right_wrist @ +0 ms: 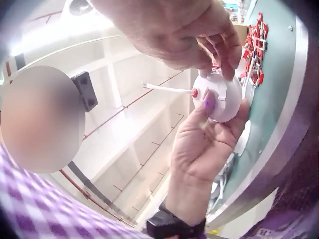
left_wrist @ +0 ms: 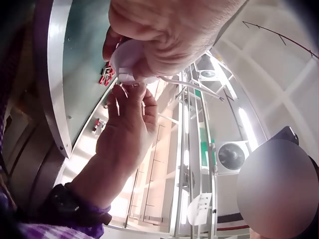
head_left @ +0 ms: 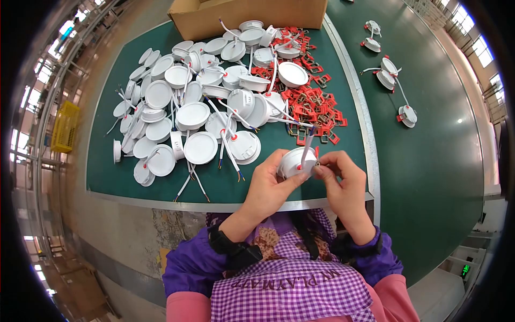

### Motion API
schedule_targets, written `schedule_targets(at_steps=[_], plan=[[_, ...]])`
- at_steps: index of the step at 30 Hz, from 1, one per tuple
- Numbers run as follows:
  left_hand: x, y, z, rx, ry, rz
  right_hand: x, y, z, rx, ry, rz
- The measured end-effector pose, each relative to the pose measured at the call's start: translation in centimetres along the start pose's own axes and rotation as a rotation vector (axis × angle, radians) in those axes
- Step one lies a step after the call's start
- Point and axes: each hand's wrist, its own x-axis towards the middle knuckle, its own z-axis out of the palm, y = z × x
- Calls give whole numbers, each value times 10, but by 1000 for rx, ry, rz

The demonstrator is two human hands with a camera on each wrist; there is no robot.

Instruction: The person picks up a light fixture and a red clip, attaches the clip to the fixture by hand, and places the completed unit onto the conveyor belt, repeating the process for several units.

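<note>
A round white lamp housing (head_left: 292, 162) with a white cable is held above the table's front edge. My left hand (head_left: 268, 185) grips it from the left, the thumb across its back near the red cable grommet, as the right wrist view also shows on the housing (right_wrist: 227, 99). At its right side my right hand (head_left: 343, 185) pinches a small red and metal clip (head_left: 317, 155) against the rim between thumb and index finger. In the left wrist view the right hand's fingertips touch the rim from below; the clip itself is mostly hidden there.
A large pile of white lamps (head_left: 200, 147) covers the left and middle of the green table. Red metal-sprung clips (head_left: 314, 110) lie heaped to its right. A cardboard box (head_left: 247, 21) stands at the back. Several lamps (head_left: 407, 116) rest on the green surface at the right.
</note>
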Motion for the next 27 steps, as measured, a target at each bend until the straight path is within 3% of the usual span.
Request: schedule_targets(at_steps=[2,5,7,13,15,19,22,25,26,27], plan=[[-2,5,-1,-28,-6,-19,1,-11,-7,271,-57,388],[-7,14,-3,-30,-59,-20,0,-18,-14,439,-120,449],[-9,23,-5,14,-117,-122,-3,-18,-16,439,-129,416],[-19,20,-14,37,-174,-163,-8,-15,-13,443,-205,370],[-23,21,-12,-20,-128,-163,-7,-13,-10,474,-241,458],[-22,23,-14,-110,-77,-133,-2,-12,-5,425,-194,377],[-17,24,-23,18,-150,-170,14,10,-19,439,-434,414],[-20,31,-24,275,-69,-24,31,25,-16,7,-66,498],[-21,32,-25,273,-69,-21,35,36,-13,5,-66,496],[-22,32,-26,334,-68,-10,38,49,-10,-171,-9,360]])
